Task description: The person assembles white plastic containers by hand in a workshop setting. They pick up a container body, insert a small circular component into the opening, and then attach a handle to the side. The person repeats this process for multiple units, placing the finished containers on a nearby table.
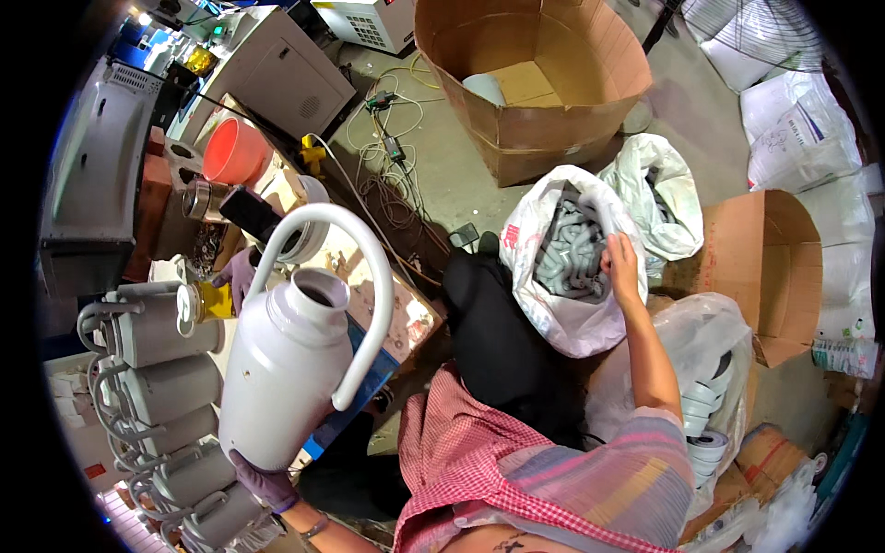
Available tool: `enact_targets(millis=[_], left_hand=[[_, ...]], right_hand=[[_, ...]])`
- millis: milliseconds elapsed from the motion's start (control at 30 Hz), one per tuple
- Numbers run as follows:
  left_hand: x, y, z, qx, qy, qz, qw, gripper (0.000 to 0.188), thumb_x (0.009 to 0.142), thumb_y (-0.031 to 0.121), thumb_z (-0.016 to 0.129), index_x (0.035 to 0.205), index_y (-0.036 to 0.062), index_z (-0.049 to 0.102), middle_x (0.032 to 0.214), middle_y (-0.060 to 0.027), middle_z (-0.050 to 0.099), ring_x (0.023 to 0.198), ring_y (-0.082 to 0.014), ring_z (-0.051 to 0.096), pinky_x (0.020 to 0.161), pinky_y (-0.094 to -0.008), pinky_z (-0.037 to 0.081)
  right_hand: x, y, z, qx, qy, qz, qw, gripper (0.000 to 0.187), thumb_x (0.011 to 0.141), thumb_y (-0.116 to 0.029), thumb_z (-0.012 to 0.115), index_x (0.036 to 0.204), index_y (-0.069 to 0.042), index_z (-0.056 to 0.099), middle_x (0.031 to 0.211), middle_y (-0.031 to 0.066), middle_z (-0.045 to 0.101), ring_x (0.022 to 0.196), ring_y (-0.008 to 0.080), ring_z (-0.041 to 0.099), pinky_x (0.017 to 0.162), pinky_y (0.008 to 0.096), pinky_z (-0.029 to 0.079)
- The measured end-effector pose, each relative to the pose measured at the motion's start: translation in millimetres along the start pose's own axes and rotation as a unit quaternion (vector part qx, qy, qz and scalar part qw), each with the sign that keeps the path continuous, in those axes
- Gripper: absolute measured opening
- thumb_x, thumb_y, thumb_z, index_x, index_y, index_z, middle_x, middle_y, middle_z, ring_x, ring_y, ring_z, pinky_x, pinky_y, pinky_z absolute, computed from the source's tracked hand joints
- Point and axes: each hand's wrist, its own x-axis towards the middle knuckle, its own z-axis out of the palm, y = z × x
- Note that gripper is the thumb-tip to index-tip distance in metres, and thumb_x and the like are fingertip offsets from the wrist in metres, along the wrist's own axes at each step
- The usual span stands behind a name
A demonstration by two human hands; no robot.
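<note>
A tall pale-grey vacuum jug (281,369) leans at the left, its open neck facing up. A thick grey curved handle (369,267) arches over the neck. My left hand (265,481), in a purple glove, grips the jug low at its base; the body hides part of the fingers. My right hand (623,262) is bare and reaches into a white woven sack (562,324) full of loose grey curved handles (569,253). Its fingers are bent round one of these handles near the sack's right rim.
Several similar grey jugs (175,378) stand at the far left. A worktable (406,327) holds a red bowl (235,150) and a dark phone-like device (249,214); another purple glove (238,274) shows beside a yellow jar (214,300). A large cardboard box (525,138) stands beyond the sack.
</note>
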Motion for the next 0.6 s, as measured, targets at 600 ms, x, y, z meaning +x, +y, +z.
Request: enact_targets(millis=[600], left_hand=[[18,5,7,0.060,0.017,-0.003,0.998,0.046,0.103,0.037,0.050,0.126,-0.0011,0.061,0.113,-0.0164,0.066,0.094,-0.0203,0.064,0.085,-0.0360,0.052]], right_hand=[[-138,-125,-40,-0.308,-0.003,-0.464,0.830,0.023,0.087,-0.008,0.066,0.106,0.000,0.056,0.097,0.0146,0.054,0.088,0.0302,0.054,0.081,0.0365,0.045]])
